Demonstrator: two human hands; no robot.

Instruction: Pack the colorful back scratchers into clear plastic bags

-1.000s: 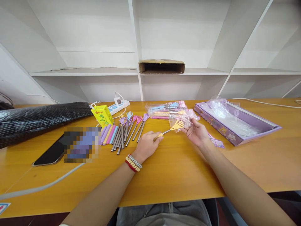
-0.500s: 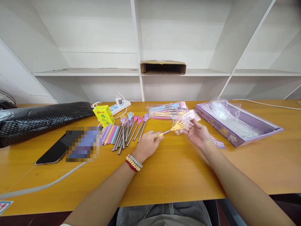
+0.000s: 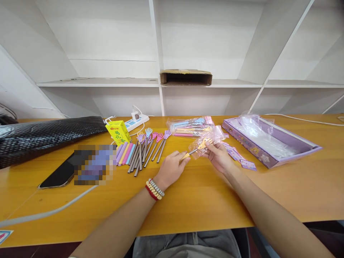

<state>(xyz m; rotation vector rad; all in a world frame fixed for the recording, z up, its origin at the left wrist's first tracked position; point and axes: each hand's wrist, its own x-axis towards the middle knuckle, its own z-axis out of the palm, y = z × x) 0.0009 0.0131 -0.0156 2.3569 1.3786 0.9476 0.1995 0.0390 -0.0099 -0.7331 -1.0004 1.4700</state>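
Observation:
My left hand (image 3: pixel 172 166) is closed on the handle end of a yellow back scratcher (image 3: pixel 202 144) with a hand-shaped head and a thin metal rod. In my right hand (image 3: pixel 218 157), thumb and fingers pinch a clear plastic bag (image 3: pixel 218 133) close to the scratcher's head. Film surrounds that head; how deep inside it sits, I cannot tell. Left of my hands lie several hand-shaped scratcher heads on metal rods (image 3: pixel 160 150), beside a row of coloured handles (image 3: pixel 126 153). Bagged scratchers (image 3: pixel 188 125) rest behind my hands.
A purple display box (image 3: pixel 271 161) holding clear plastic stands at right, with small printed cards (image 3: pixel 247 165) by it. Toward the left are a yellow drink carton (image 3: pixel 118 132), a power strip (image 3: pixel 137 122), a phone (image 3: pixel 57 172), a white cable (image 3: pixel 67 204) and a black wrapped bundle (image 3: pixel 53 138).
The scratcher's head and the bag have come together, with film now around the head. My right hand has shifted slightly left and closed its fingers more. More printed cards show beside it.

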